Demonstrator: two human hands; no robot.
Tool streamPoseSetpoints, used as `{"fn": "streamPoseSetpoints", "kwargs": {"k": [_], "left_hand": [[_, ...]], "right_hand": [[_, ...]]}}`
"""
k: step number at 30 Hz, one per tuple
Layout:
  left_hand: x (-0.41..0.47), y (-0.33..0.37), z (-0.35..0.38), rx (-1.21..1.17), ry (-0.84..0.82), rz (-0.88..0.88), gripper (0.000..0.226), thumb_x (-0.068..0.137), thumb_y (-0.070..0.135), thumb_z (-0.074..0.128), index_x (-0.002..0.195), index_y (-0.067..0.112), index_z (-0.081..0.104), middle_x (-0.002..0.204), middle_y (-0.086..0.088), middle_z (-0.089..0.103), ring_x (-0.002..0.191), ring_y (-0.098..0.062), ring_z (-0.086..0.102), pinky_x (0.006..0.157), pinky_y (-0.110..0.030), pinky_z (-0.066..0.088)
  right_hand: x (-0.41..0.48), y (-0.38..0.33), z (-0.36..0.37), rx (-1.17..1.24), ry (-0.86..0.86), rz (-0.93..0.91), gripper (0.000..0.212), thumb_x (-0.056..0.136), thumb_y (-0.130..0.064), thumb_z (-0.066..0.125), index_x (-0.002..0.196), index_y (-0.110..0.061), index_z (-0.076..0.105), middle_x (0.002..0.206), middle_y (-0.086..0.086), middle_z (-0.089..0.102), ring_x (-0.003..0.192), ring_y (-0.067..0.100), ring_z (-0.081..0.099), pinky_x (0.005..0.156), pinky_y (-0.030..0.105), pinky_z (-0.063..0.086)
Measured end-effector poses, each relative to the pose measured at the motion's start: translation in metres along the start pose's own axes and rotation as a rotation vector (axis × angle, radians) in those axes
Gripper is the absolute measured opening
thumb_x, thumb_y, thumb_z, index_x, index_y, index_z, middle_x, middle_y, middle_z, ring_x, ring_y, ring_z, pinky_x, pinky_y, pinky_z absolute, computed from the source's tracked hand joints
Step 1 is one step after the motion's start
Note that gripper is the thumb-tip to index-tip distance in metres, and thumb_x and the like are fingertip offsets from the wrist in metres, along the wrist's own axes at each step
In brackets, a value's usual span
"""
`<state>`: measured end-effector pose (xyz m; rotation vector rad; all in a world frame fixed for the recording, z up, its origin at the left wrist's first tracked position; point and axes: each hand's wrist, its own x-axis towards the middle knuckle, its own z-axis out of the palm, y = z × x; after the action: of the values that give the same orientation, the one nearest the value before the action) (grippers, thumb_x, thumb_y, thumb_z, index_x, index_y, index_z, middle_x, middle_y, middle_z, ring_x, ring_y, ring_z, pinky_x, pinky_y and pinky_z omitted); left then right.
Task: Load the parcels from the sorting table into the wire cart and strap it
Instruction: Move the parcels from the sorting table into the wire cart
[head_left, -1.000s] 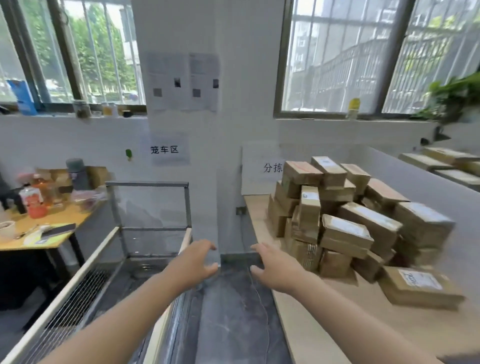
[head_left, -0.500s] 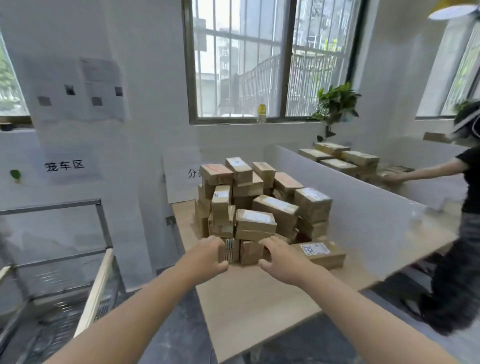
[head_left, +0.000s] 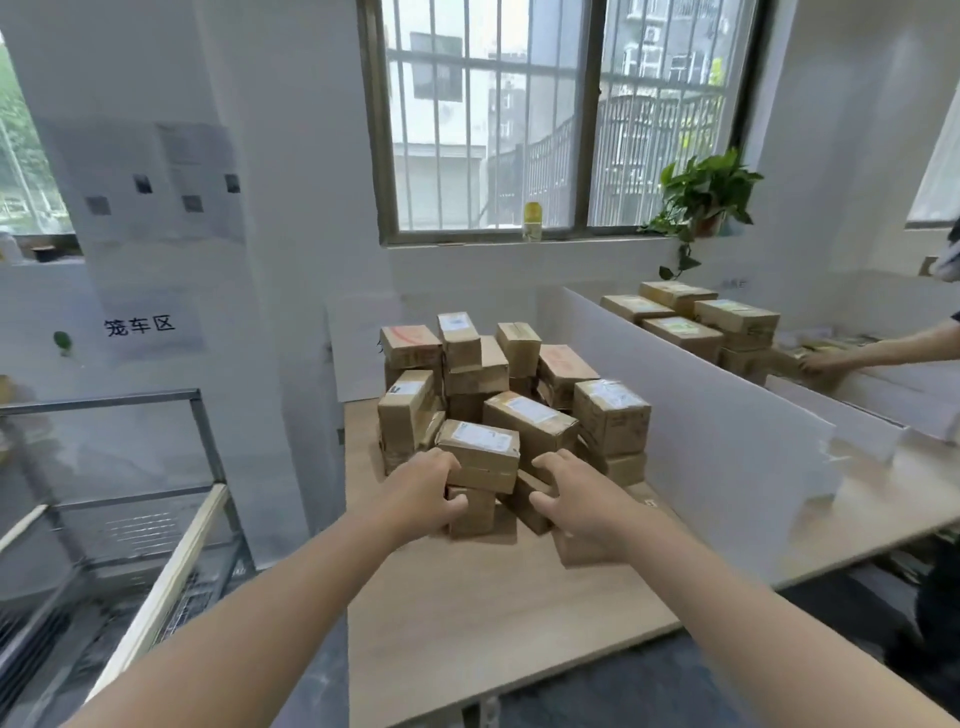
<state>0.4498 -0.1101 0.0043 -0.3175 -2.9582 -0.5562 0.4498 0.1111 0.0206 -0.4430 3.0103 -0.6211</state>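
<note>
A heap of brown cardboard parcels (head_left: 511, 395) is piled on the wooden sorting table (head_left: 493, 608). At its front lies a labelled parcel (head_left: 480, 452) on top of a smaller box. My left hand (head_left: 423, 493) has its fingers curled round that parcel's left end, with the thumb just below its corner. My right hand (head_left: 576, 499) is spread and curved just off the parcel's right end, over a tilted lower box; contact is unclear. The wire cart (head_left: 200, 402) stands to the left of the table, its wooden-edged side (head_left: 171, 577) nearest me.
A white divider board (head_left: 701, 441) runs along the table's right side. Beyond it are more parcels (head_left: 691, 322) and another person's arm (head_left: 878, 353). A pillar with a sign (head_left: 140, 325) stands behind the cart. A plant (head_left: 701, 192) and a bottle (head_left: 532, 221) sit on the windowsill.
My view swung right from the cart to the sorting table. Both hands travelled from above the cart's edge to the front of the parcel heap, ending at the front labelled parcel.
</note>
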Motion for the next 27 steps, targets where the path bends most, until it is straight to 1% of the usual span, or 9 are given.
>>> {"fn": "streamPoseSetpoints", "kwargs": {"k": [5,8,10,12,14,16,20,24,27], "left_hand": [[0.02,-0.007,-0.004,0.076,0.016,-0.062,0.046,0.094,0.036,0.058,0.135,0.016,0.05,0.134,0.0,0.052,0.115,-0.016,0.052,0.094,-0.029,0.046],[0.038,-0.02,-0.011,0.082,0.054,-0.103,0.046,0.093,0.034,0.059,0.134,0.015,0.051,0.133,-0.001,0.053,0.117,-0.017,0.051,0.094,-0.029,0.045],[0.049,-0.029,-0.015,0.091,0.065,-0.119,0.041,0.091,0.033,0.06,0.128,0.016,0.054,0.128,-0.001,0.055,0.113,-0.016,0.052,0.095,-0.032,0.048],[0.063,-0.041,-0.018,0.115,0.069,-0.132,0.037,0.09,0.033,0.061,0.123,0.016,0.056,0.123,-0.001,0.057,0.107,-0.016,0.054,0.093,-0.034,0.05],[0.08,-0.054,-0.024,0.135,0.076,-0.14,0.036,0.091,0.033,0.061,0.122,0.016,0.056,0.124,0.0,0.057,0.108,-0.017,0.055,0.093,-0.034,0.05],[0.101,-0.069,-0.032,0.137,0.097,-0.151,0.036,0.089,0.033,0.062,0.121,0.017,0.056,0.125,0.001,0.056,0.108,-0.018,0.055,0.093,-0.034,0.05],[0.147,-0.104,-0.043,0.149,0.139,-0.188,0.044,0.089,0.032,0.06,0.129,0.015,0.054,0.128,-0.004,0.057,0.112,-0.02,0.054,0.095,-0.035,0.048],[0.187,-0.138,-0.042,0.185,0.105,-0.217,0.044,0.091,0.034,0.06,0.13,0.014,0.053,0.128,-0.005,0.057,0.115,-0.021,0.052,0.097,-0.037,0.047],[0.216,-0.155,-0.04,0.208,0.083,-0.25,0.042,0.094,0.032,0.058,0.131,0.013,0.052,0.13,-0.006,0.056,0.117,-0.022,0.051,0.097,-0.036,0.047]], "right_hand": [[0.03,0.009,-0.001,0.005,-0.04,-0.064,0.054,0.096,-0.04,0.051,0.146,-0.025,0.038,0.141,-0.006,0.042,0.113,0.02,0.056,0.092,0.036,0.052],[0.056,0.006,-0.003,-0.006,-0.048,-0.118,0.055,0.097,-0.038,0.051,0.148,-0.023,0.036,0.15,-0.003,0.037,0.128,0.021,0.048,0.103,0.037,0.045],[0.075,0.003,-0.002,-0.006,-0.056,-0.152,0.055,0.098,-0.036,0.05,0.149,-0.021,0.035,0.153,-0.001,0.034,0.133,0.021,0.043,0.106,0.037,0.042],[0.096,-0.002,-0.001,-0.01,-0.061,-0.183,0.054,0.098,-0.036,0.051,0.149,-0.022,0.036,0.15,-0.001,0.037,0.133,0.022,0.043,0.106,0.037,0.042],[0.12,-0.007,-0.001,-0.018,-0.067,-0.208,0.054,0.098,-0.037,0.051,0.148,-0.022,0.036,0.147,-0.001,0.039,0.131,0.022,0.044,0.106,0.039,0.043],[0.149,-0.014,-0.001,-0.029,-0.06,-0.244,0.055,0.098,-0.036,0.05,0.149,-0.02,0.035,0.148,-0.002,0.038,0.134,0.02,0.041,0.108,0.037,0.04],[0.207,-0.028,-0.003,-0.04,-0.048,-0.292,0.055,0.1,-0.034,0.048,0.15,-0.017,0.034,0.15,0.0,0.037,0.135,0.02,0.04,0.108,0.036,0.04],[0.258,-0.033,0.007,-0.047,-0.08,-0.283,0.055,0.099,-0.035,0.049,0.149,-0.016,0.036,0.148,0.0,0.038,0.13,0.021,0.045,0.105,0.038,0.043],[0.291,-0.026,0.015,-0.038,-0.114,-0.286,0.053,0.099,-0.034,0.048,0.148,-0.017,0.037,0.148,-0.001,0.038,0.128,0.021,0.047,0.102,0.036,0.045]]}}
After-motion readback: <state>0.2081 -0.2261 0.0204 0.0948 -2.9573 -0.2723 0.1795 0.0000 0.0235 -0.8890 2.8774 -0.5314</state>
